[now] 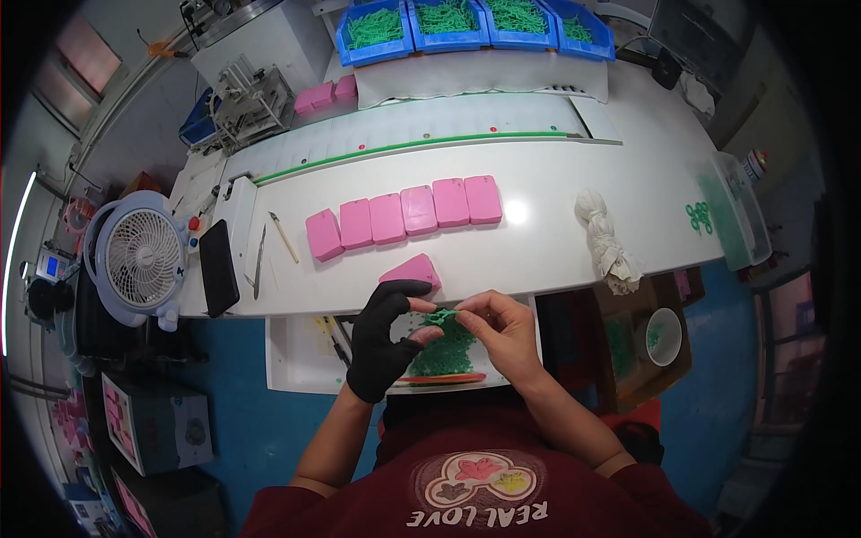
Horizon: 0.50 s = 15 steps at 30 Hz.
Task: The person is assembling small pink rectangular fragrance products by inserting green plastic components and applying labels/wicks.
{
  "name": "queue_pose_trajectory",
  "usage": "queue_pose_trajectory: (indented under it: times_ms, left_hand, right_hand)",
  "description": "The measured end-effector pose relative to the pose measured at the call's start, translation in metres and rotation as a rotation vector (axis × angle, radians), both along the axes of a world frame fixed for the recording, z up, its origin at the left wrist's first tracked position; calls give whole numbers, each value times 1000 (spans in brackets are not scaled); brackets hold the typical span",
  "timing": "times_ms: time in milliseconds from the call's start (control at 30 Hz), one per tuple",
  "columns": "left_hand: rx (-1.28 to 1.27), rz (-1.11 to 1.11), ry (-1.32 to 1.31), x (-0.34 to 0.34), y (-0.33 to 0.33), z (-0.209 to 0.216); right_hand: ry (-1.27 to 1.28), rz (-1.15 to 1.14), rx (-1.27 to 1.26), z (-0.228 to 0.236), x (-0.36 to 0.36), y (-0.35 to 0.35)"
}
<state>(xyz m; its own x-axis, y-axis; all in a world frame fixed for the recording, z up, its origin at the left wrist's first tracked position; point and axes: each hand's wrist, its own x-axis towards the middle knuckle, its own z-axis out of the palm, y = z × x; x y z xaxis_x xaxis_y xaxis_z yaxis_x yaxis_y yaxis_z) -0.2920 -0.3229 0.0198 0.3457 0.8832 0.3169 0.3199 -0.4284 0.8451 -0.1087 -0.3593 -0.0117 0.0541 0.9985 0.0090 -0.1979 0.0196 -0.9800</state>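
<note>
a: left hand (384, 345), black-gloved, and bare right hand (499, 330) both pinch one small green part (440, 316) above the green heap (445, 351).

b: loose fingertip grips; i'd guess it could slip down into that heap.

Plastic, cloth and a glossy tabletop

The smooth white tabletop (538, 251) shines under the light; on it the pink rectangular blocks (404, 213) look matt, beside a knotted white cloth rag (605, 240). The left hand (381, 345) wears a matt black fabric glove; the small green plastic piece (439, 316) looks smooth.
</note>
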Motion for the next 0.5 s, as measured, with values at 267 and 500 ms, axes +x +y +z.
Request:
queue_pose_trajectory:
  times_ms: [267,500]
  left_hand:
    - [-16,10,22,-4,-8,-5]
    - [-65,49,3,-15,-24,-19]
  right_hand:
    - [-59,36,-56,-2,-3,-4]
    - [-194,107,-98,-10,-9,-12]
